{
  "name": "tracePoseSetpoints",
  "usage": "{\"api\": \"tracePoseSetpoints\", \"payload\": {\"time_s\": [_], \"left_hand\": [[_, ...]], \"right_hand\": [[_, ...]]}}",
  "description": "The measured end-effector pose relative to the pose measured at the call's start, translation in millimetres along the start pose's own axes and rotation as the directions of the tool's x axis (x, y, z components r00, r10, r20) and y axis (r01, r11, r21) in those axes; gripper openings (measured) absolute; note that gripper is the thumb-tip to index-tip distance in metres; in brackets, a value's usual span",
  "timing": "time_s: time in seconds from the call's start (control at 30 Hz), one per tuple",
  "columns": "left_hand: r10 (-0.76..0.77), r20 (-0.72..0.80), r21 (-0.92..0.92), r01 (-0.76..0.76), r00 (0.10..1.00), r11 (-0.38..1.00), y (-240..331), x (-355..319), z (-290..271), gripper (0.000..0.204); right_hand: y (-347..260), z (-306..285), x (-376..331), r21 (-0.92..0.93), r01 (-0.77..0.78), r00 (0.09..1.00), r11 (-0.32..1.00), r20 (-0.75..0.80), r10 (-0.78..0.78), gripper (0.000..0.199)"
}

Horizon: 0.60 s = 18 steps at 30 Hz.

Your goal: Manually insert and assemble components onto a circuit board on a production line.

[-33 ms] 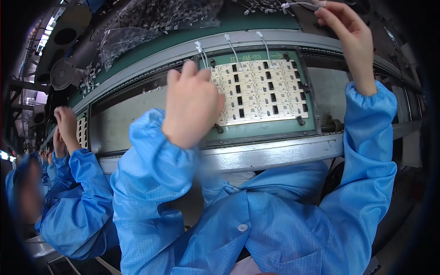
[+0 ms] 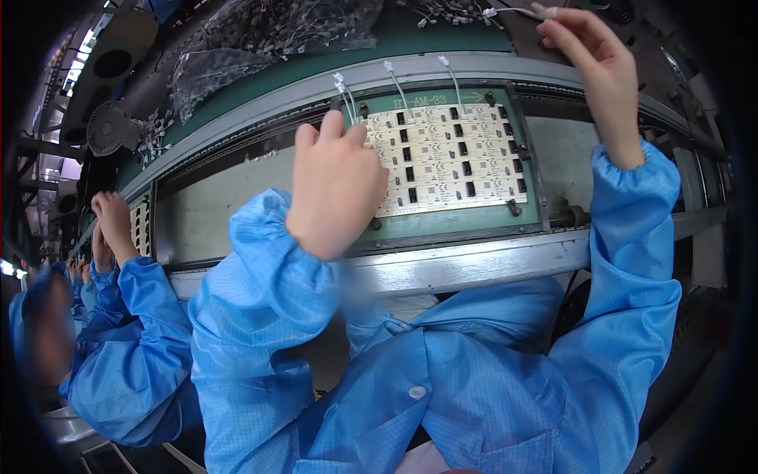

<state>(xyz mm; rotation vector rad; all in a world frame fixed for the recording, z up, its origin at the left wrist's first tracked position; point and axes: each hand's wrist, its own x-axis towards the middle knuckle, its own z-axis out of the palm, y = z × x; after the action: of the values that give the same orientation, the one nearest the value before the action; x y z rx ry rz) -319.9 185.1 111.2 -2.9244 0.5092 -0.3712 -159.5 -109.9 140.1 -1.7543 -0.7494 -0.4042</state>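
A panel of white circuit boards with black parts lies in a green fixture plate. Over the panel's left edge is my left hand, back upward and fingers curled; whatever its fingertips grip is hidden below them. White cables with plug ends stand up from the panel's far edge, among them a middle cable and a right-hand cable. At the upper right, my right hand pinches a short white cable between thumb and fingers, beyond the far rail.
Metal rails run along the near side and far side of the line. Behind lie a clear plastic bag of cables and loose cables. A small fan stands at left. Further left, a co-worker's hands are over another panel.
My left hand has shifted slightly right and nearer to me. My right hand has barely moved, still with the white cable.
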Motion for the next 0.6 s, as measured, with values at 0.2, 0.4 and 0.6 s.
{"api": "tracePoseSetpoints", "payload": {"time_s": [0.2, 0.4, 0.6], "left_hand": [[-0.098, 0.447, -0.092, 0.155, 0.889, 0.984, -49.4, 105.0, -28.9, 0.026], [-0.157, -0.136, -0.181, 0.131, 0.978, 0.975, -35.6, 222.9, 64.8, 0.028], [-0.077, -0.165, 0.117, 0.097, 0.983, 0.988, -41.9, 242.6, 100.4, 0.026]], "right_hand": [[-7.5, 33.4, -41.2, -0.037, -0.093, 0.992, 0.995, 0.082, 0.096, 0.017], [-12.7, 53.5, -63.1, -0.202, -0.061, 0.983, 0.977, 0.159, 0.095, 0.014], [-6.5, 61.9, -68.8, -0.231, -0.06, 0.954, 0.971, 0.272, 0.124, 0.014]]}}
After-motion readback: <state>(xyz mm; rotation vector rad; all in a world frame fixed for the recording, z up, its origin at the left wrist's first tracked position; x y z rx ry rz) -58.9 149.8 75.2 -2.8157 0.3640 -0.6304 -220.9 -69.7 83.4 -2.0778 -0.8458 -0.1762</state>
